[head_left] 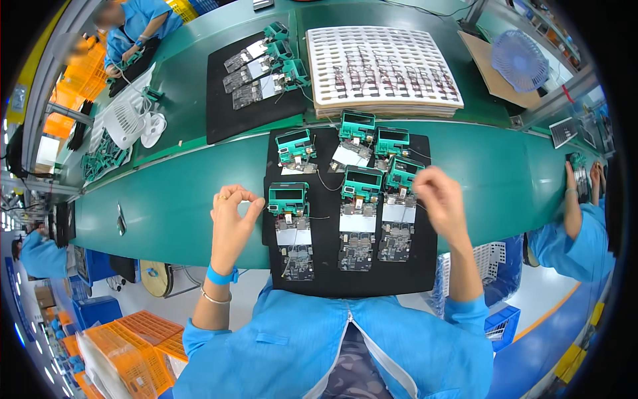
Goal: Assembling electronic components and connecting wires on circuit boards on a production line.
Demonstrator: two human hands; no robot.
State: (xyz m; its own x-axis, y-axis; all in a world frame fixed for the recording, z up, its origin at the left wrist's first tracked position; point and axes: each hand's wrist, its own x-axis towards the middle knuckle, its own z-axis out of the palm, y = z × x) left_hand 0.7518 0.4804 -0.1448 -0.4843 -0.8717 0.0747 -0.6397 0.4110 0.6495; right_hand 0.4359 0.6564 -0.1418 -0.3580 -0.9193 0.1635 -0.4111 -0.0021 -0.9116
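Several circuit boards with green plastic frames lie in two rows on a black mat in front of me. My left hand [234, 216] has thumb and forefinger pinched together at the left edge of the near-left green-framed board [288, 197]; whatever is between the fingertips is too small to tell. Curled fingers of my right hand [444, 201] are closed beside the near-right green-framed board [405, 174], their tips partly hidden. Between them lies a third near board [362, 181]. Thin wires trail from several boards, with white patches and grey circuitry below the frames.
Beyond the mat [322, 263], a white slotted tray [382, 40] holds rows of small wired parts. More boards lie on a second black mat [222, 123] at the far left. Tweezers [121, 219] rest on the green bench. Co-workers sit at far left and right. A blue basket [520, 61] stands far right.
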